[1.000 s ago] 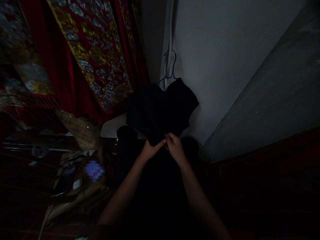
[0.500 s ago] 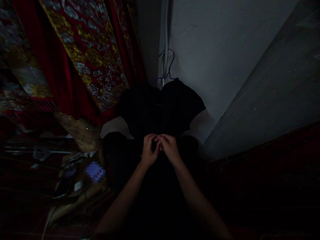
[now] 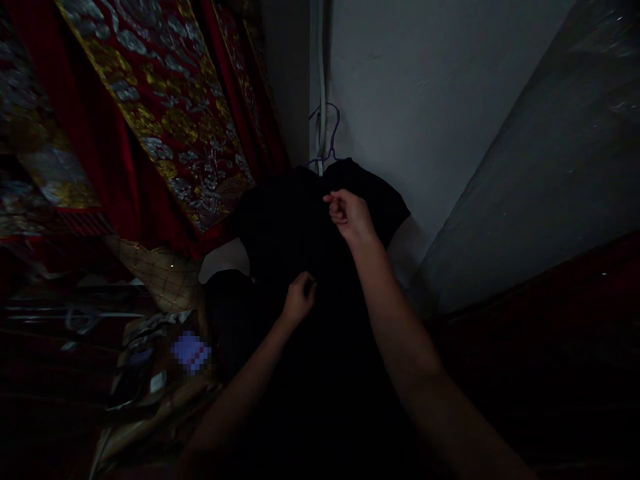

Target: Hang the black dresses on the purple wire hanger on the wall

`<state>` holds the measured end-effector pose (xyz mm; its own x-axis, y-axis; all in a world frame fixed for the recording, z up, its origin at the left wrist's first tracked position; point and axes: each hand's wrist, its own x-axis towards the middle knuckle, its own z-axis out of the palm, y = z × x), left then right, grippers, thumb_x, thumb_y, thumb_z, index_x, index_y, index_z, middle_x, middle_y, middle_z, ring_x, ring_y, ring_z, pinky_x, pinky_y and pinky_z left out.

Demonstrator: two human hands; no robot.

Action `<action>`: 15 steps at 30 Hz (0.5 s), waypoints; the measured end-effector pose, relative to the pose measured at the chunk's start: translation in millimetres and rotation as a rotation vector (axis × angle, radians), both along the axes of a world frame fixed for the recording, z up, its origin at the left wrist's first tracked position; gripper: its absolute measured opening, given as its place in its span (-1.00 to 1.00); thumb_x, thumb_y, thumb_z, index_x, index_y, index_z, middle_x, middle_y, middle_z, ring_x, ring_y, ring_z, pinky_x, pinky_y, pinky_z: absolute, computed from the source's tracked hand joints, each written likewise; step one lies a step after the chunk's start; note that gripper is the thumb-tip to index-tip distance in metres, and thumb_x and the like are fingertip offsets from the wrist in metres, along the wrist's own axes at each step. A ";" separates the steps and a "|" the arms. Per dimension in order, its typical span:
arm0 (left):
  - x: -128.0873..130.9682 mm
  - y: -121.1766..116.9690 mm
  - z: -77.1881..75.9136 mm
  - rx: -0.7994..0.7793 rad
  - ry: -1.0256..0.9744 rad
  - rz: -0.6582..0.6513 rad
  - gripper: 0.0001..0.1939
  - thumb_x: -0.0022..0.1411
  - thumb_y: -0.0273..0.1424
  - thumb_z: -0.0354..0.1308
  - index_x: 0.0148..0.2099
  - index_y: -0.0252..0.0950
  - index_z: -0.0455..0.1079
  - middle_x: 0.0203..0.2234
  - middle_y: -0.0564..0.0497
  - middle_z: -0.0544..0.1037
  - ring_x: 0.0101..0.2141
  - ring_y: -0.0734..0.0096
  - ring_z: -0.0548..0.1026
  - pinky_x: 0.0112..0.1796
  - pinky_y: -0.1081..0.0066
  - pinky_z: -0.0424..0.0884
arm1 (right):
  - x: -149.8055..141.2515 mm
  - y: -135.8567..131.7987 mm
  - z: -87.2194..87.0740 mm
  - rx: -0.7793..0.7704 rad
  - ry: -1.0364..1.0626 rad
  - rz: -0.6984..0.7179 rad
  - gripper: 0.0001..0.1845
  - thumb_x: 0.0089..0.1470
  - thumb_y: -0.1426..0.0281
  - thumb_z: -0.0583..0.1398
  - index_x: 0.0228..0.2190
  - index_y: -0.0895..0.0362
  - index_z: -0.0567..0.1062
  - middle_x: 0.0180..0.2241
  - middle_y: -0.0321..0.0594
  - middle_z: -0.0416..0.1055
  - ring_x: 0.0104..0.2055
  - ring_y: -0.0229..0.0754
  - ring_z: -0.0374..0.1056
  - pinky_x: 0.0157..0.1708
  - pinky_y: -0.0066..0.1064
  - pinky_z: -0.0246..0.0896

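Note:
A black garment [image 3: 280, 220] hangs on a purple wire hanger [image 3: 327, 133] against the pale wall. My left hand [image 3: 299, 300] pinches the dark cloth at the garment's middle, fingers closed. My right hand [image 3: 349, 215] is raised higher, near the garment's upper front, with fingers curled in a pinch. What it pinches is too small and dark to make out. The lower part of the garment fades into darkness.
Red fabrics with gold and silver embroidery [image 3: 165, 113] hang at the left. Below them lie a gold mesh cloth [image 3: 160, 270] and cluttered items [image 3: 150, 373]. A grey slanted surface [image 3: 540, 173] rises on the right.
My hands were together at the garment's middle. Now my right hand has lifted up and away toward the collar area while my left hand stays low on the cloth.

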<state>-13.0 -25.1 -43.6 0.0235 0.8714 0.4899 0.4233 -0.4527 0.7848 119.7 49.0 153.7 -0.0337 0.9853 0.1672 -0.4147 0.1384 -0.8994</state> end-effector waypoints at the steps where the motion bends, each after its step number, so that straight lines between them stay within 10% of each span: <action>1: -0.3 4.1 3.0 -0.010 0.009 -0.012 -0.94 0.20 -0.49 0.15 -0.30 -0.24 0.41 -0.39 -0.01 0.48 -0.32 0.27 0.45 -0.17 0.31 0.36 | -1.6 2.5 6.0 0.012 -0.013 -0.004 -0.76 0.05 0.38 0.18 -0.61 0.17 0.41 -0.76 -0.40 0.21 -0.77 -0.47 -0.06 -0.77 -0.56 -0.29; 4: -1.5 11.9 35.0 -0.001 0.010 -0.071 -0.86 0.12 -0.49 0.24 -0.22 -0.23 0.50 -0.33 -0.03 0.52 -0.30 0.26 0.47 -0.12 0.28 0.38 | -4.9 -6.6 4.3 0.053 -0.035 -0.019 -0.74 0.08 0.37 0.16 -0.59 0.18 0.45 -0.76 -0.38 0.24 -0.76 -0.46 0.00 -0.75 -0.56 -0.23; 9: -2.8 16.0 145.0 0.323 -0.071 -0.094 -0.51 0.29 -0.44 0.14 0.26 -0.15 0.33 -0.09 -0.06 0.51 -0.12 0.28 0.46 0.01 0.29 0.33 | 1.0 -34.1 -5.4 0.182 -0.147 -0.058 -0.72 0.08 0.28 0.20 -0.58 0.17 0.48 -0.74 -0.38 0.25 -0.72 -0.44 0.08 -0.71 -0.57 -0.13; 12: -2.0 25.3 195.8 0.436 0.075 -0.070 -0.78 0.33 -0.44 0.11 -0.01 -0.26 0.49 -0.22 -0.02 0.51 -0.16 0.31 0.45 0.01 0.30 0.31 | 3.9 -36.5 1.6 0.312 -0.220 -0.106 -0.70 0.12 0.27 0.19 -0.58 0.15 0.47 -0.72 -0.38 0.26 -0.71 -0.42 0.10 -0.69 -0.56 -0.08; 15: -0.5 33.4 215.7 0.479 0.294 -0.041 -0.87 0.35 -0.47 0.08 -0.22 -0.31 0.46 -0.31 -0.02 0.47 -0.21 0.32 0.45 -0.03 0.32 0.31 | 3.1 -26.4 -1.1 0.401 -0.263 -0.164 -0.68 0.15 0.26 0.17 -0.58 0.14 0.47 -0.73 -0.39 0.23 -0.70 -0.41 0.09 -0.66 -0.54 -0.07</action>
